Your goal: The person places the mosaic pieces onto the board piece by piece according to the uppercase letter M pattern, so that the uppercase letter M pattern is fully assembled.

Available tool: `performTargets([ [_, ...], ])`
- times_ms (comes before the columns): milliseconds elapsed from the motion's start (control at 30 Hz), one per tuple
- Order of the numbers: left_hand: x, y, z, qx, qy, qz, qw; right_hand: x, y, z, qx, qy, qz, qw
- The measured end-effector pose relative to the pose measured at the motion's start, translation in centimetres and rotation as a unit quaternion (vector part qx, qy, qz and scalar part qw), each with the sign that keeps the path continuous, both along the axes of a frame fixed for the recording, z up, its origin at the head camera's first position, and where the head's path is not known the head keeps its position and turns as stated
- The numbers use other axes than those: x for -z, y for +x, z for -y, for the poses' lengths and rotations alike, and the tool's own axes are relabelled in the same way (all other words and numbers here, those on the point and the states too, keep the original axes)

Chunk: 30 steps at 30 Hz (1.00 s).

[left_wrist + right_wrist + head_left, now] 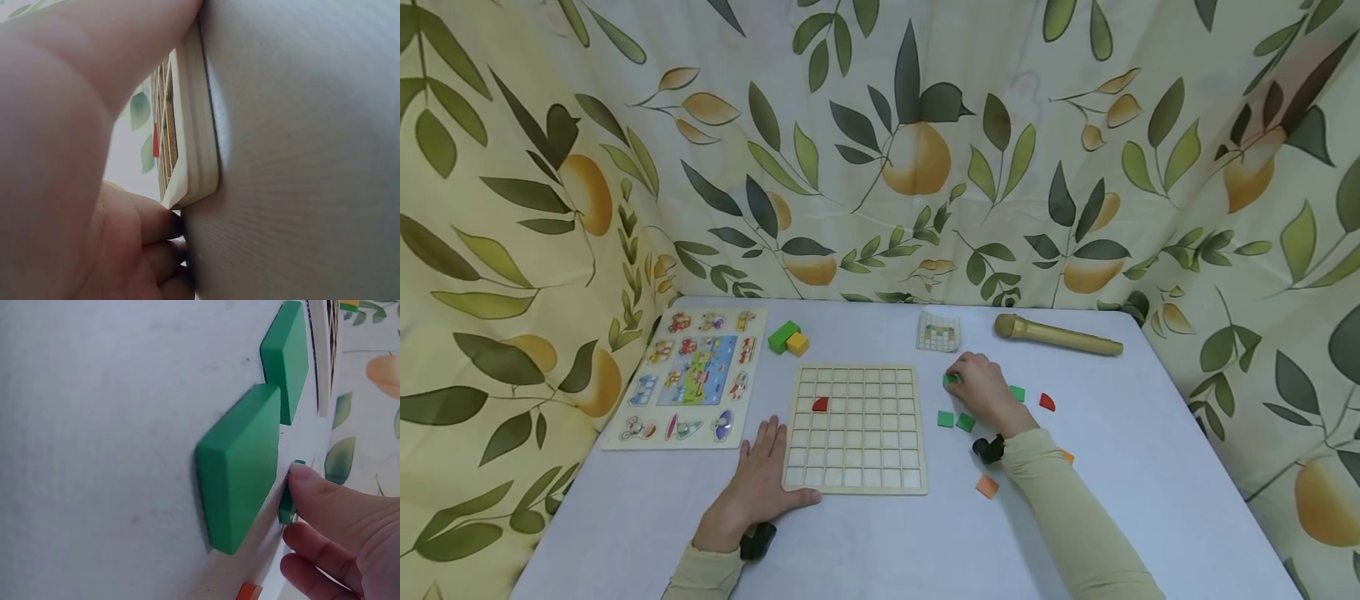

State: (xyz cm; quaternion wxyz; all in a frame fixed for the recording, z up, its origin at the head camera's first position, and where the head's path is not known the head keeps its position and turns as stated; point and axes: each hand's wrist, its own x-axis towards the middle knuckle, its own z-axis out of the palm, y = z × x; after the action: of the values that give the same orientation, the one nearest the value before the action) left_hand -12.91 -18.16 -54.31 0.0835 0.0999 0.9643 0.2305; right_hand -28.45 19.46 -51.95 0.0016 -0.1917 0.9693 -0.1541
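The left hand [763, 475] lies at the grid board's [857, 437] near left corner, its fingers straight, thumb apart, gripping nothing. The right hand [987, 393] pinches a green tile [951, 379] between thumb and curled fingers, at the table [865, 550] just right of the board's far part. Two more green tiles [945, 419] lie nearer, with an orange tile [987, 486] nearer still. A red piece [821, 405] sits in the board's far left part. Farther right lies a gold microphone [1060, 335].
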Motion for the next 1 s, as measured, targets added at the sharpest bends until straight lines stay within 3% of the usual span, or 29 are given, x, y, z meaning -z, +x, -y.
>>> performTargets([
  [233,0.0,0.1,0.0,0.000,-0.003,0.001,1.0000,0.2,0.0,0.1,-0.003,-0.005,-0.003,1.000],
  [433,0.0,0.0,0.1,-0.003,-0.002,0.004,1.0000,-1.0,0.4,1.2,-0.016,-0.024,0.002,1.000],
  [600,0.1,-0.2,0.1,-0.005,-0.006,0.008,0.9999,-1.7,0.7,3.3,-0.044,-0.036,-0.004,0.998],
  [1000,-0.2,-0.2,-0.1,-0.009,-0.007,0.009,0.9999,-1.6,1.8,9.7,-0.130,-0.046,-0.014,0.990],
])
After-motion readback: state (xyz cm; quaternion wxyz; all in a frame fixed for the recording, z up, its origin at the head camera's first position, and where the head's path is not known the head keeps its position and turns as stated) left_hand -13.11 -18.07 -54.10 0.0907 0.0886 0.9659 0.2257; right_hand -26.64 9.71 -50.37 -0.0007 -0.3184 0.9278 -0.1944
